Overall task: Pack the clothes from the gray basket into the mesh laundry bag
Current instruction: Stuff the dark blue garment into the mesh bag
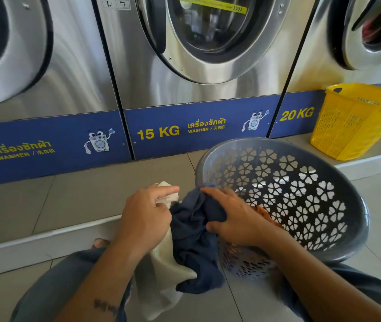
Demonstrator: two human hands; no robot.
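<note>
The gray basket (338,189) with heart-shaped cutouts lies tilted toward me on the floor at the right. An orange garment (269,216) shows inside it behind my right wrist. My right hand (233,217) grips a dark navy garment (196,242) at the basket's near rim; the cloth hangs down between my hands. My left hand (147,217) holds the top edge of the cream mesh laundry bag (164,268), which droops toward my lap. The bag's opening is hidden by my hand and the navy cloth.
Steel washers (198,54) with blue base panels stand ahead on a raised tiled step (80,196). A yellow basket (356,119) sits on the step at the right. My knees in gray trousers frame the bottom; a bare toe (100,242) shows near the step.
</note>
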